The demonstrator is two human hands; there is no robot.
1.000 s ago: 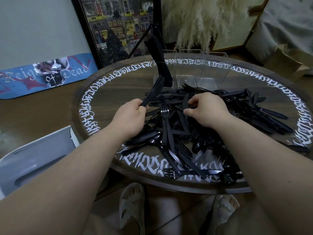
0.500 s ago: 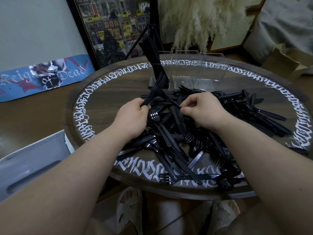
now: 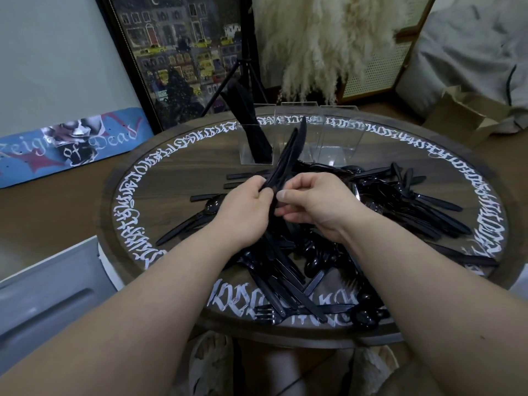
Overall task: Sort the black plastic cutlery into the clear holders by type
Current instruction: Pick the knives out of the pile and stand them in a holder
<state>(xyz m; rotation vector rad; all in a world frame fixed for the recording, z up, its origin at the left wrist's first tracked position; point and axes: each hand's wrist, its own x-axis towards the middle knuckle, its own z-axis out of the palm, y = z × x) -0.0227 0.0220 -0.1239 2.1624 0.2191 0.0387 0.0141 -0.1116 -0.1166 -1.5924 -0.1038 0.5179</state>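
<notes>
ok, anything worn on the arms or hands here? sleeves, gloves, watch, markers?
Nothing worn. The left hand and right hand are bare, without gloves, rings or tape. Both forearms are bare as far as the frame edge, with no sleeve cuff, watch, wristband, cable or tracking marker in view. Fingernails look short and unpainted.

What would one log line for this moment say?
left hand: holds knife bunch | right hand: pinches it | left holder: knives | other holders: apparently empty | pile: unsorted
</notes>
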